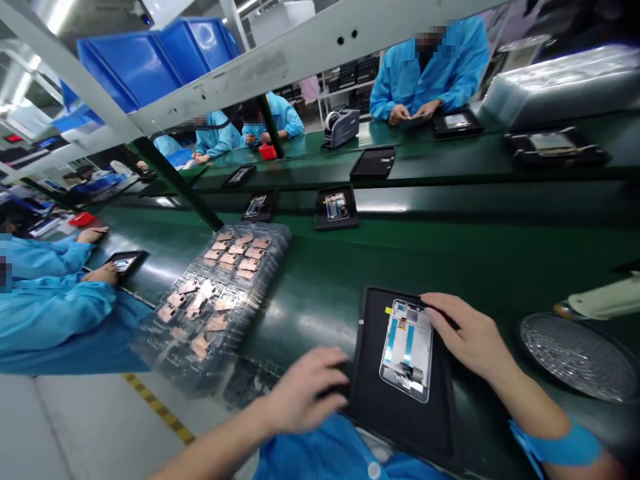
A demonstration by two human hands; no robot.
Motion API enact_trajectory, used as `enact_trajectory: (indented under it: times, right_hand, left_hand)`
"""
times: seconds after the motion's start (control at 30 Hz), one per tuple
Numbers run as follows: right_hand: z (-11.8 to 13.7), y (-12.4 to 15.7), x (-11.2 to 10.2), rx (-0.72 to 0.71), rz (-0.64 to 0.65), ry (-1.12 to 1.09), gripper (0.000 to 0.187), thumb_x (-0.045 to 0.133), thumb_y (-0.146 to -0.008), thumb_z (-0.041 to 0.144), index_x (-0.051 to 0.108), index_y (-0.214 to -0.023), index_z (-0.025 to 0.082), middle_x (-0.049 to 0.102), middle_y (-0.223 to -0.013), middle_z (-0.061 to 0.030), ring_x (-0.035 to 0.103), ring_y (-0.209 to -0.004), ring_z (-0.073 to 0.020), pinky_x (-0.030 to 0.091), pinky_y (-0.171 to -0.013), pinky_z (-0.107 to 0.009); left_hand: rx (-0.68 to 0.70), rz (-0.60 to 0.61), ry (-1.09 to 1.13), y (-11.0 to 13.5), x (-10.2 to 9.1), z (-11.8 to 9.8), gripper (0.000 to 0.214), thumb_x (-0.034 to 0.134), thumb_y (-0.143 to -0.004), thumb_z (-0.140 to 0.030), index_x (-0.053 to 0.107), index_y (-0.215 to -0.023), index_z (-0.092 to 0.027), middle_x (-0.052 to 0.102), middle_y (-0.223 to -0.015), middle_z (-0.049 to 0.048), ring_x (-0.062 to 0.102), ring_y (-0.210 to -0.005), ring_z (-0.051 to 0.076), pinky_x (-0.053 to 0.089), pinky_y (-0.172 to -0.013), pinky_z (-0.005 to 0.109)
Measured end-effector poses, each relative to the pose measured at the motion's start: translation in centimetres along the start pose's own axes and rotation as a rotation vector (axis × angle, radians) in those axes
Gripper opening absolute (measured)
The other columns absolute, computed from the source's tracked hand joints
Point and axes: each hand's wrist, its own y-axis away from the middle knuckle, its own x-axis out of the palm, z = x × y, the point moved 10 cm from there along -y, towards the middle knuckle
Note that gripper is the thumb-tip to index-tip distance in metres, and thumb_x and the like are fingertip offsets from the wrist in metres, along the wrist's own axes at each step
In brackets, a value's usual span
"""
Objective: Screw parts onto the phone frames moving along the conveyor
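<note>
A black tray [373, 373] lies in front of me on the green bench. On it rests a phone frame [420, 347] with a silver-white inside, blue strips and a small yellow tab at its upper left. My right hand [467, 337] reaches over the tray's upper right edge, fingers stretched out with a gap between them, fingertips at the frame's upper corner; whether they press on it I cannot tell. Left of the tray hovers my left hand [313, 390], slightly blurred, fingers apart and holding nothing.
A clear plastic tray [273, 257] of copper-coloured parts stands to the left, overhanging the bench edge. At right are a round textured glass disc [580, 357] and a pale handle [607, 297]. More black trays [337, 223] line the belt. Co-workers in blue sit opposite and left.
</note>
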Motion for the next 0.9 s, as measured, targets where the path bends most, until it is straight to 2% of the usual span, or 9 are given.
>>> enact_trajectory:
  times: [0.07, 0.13, 0.2, 0.27, 0.4, 0.6, 0.7, 0.8, 0.9]
  right_hand:
    - [-1.7, 0.6, 2.6, 0.04, 0.093, -0.004, 0.031, 0.052, -0.099, 0.042, 0.072, -0.112, 0.022, 0.073, -0.116, -0.0109, 0.07, -0.111, -0.0304, 0.061, -0.097, -0.05]
    - [-3.2, 1.3, 4.2, 0.081, 0.139, 0.016, 0.04, 0.051, -0.098, 0.049, 0.07, -0.116, 0.019, 0.068, -0.127, -0.0142, 0.064, -0.121, -0.0336, 0.056, -0.103, -0.056]
    - [-3.8, 1.8, 5.2, 0.092, 0.172, 0.036, 0.047, 0.05, -0.097, 0.054, 0.069, -0.121, 0.017, 0.063, -0.135, -0.0171, 0.058, -0.128, -0.0366, 0.052, -0.107, -0.06]
    - [-3.9, 2.0, 5.7, 0.081, 0.199, 0.048, 0.05, 0.049, -0.097, 0.056, 0.069, -0.121, 0.016, 0.06, -0.138, -0.0186, 0.054, -0.132, -0.0383, 0.049, -0.109, -0.062]
    - [-3.6, 1.9, 5.6, 0.084, 0.211, 0.051, 0.048, 0.047, -0.098, 0.054, 0.07, -0.12, 0.017, 0.06, -0.137, -0.018, 0.053, -0.133, -0.0368, 0.048, -0.11, -0.059]
    - [-3.5, 1.8, 5.7, 0.085, 0.242, 0.045, 0.048, 0.047, -0.099, 0.052, 0.069, -0.122, 0.015, 0.06, -0.139, -0.0179, 0.052, -0.133, -0.0366, 0.048, -0.111, -0.059]
    - [-3.7, 1.8, 5.8, 0.092, 0.235, 0.038, 0.046, 0.049, -0.098, 0.051, 0.069, -0.121, 0.016, 0.059, -0.139, -0.0174, 0.052, -0.134, -0.0371, 0.048, -0.11, -0.06]
    - [-2.9, 1.2, 4.7, 0.084, 0.165, 0.029, 0.04, 0.053, -0.098, 0.046, 0.069, -0.121, 0.017, 0.062, -0.136, -0.0175, 0.055, -0.132, -0.0365, 0.05, -0.108, -0.06]
    - [0.1, 0.0, 1.1, 0.015, -0.044, 0.009, 0.03, 0.057, -0.098, 0.031, 0.068, -0.122, 0.018, 0.066, -0.127, -0.0166, 0.061, -0.125, -0.0325, 0.053, -0.106, -0.056]
  left_hand:
    - [-0.327, -0.119, -0.172, 1.0, -6.6, 5.4, 0.031, 0.05, -0.099, -0.037, 0.068, -0.121, -0.024, 0.066, -0.136, 0.0088, 0.059, -0.131, 0.022, 0.043, -0.116, 0.037]
    - [-0.854, -0.173, -0.445, 4.5, -13.9, 12.3, 0.038, 0.046, -0.098, -0.044, 0.066, -0.125, -0.027, 0.067, -0.136, 0.005, 0.06, -0.128, 0.023, 0.047, -0.111, 0.036]
    - [-1.108, -0.213, -0.55, 7.5, -19.7, 16.7, 0.05, 0.043, -0.096, -0.052, 0.07, -0.118, -0.016, 0.068, -0.129, 0.0179, 0.062, -0.122, 0.038, 0.05, -0.102, 0.052]
    - [-1.283, -0.198, -0.58, 9.8, -23.1, 20.4, 0.055, 0.043, -0.093, -0.057, 0.074, -0.096, -0.012, 0.071, -0.114, 0.0244, 0.064, -0.114, 0.047, 0.052, -0.092, 0.057]
    - [-1.446, -0.136, -0.538, 11.9, -24.5, 25.1, 0.055, 0.051, -0.083, -0.064, 0.07, -0.075, -0.013, 0.073, -0.102, 0.027, 0.066, -0.105, 0.049, 0.052, -0.084, 0.054]
    - [-1.44, -0.22, -0.413, 12.4, -23.7, 26.9, 0.049, 0.058, -0.075, -0.065, 0.063, -0.064, -0.018, 0.07, -0.07, 0.0158, 0.069, -0.079, 0.036, 0.05, -0.067, 0.037]
    - [-1.411, -0.386, -0.38, 13.2, -24.9, 25.8, 0.042, 0.062, -0.074, -0.059, 0.064, -0.067, -0.018, 0.065, -0.06, 0.0082, 0.064, -0.065, 0.028, 0.044, -0.057, 0.031]
    - [-1.326, -0.582, -0.378, 13.1, -26.2, 22.8, 0.04, 0.056, -0.08, -0.053, 0.068, -0.082, -0.015, 0.066, -0.07, 0.0068, 0.062, -0.071, 0.024, 0.043, -0.058, 0.029]
    - [-1.174, -0.657, -0.284, 9.9, -24.4, 18.5, 0.046, 0.052, -0.086, -0.055, 0.071, -0.103, -0.016, 0.069, -0.081, 0.0031, 0.062, -0.076, 0.02, 0.046, -0.063, 0.026]
